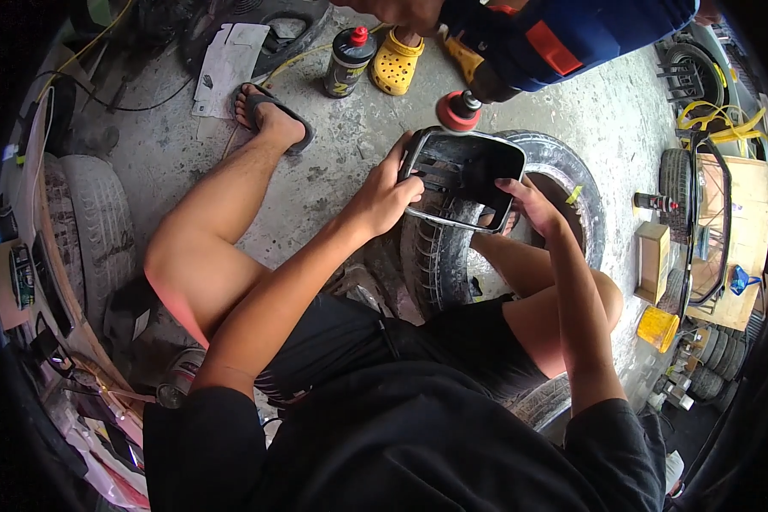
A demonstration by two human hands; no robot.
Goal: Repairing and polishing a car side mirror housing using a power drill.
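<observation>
Between my hands is a hollow black plastic housing (465,158) with a rounded rectangular rim, like a car side-mirror shell. Its open side faces up. My left hand (386,194) grips its left side, the thumb over the rim. At the right side, my right hand (533,205) holds the edge with thumb and fingers. Just beyond the far rim is the round red pad (458,114) of a blue power tool (602,38). Another person's hand (401,10) shows at the top edge near the tool; whether pad and housing touch I cannot tell.
Tires (435,264) stand and lie under and beside the housing. A dark bottle with a red cap (350,61) stands by the other person's yellow clog (397,64). Cardboard (230,68) lies at far left. At right are a box (653,263) and a yellow container (658,328).
</observation>
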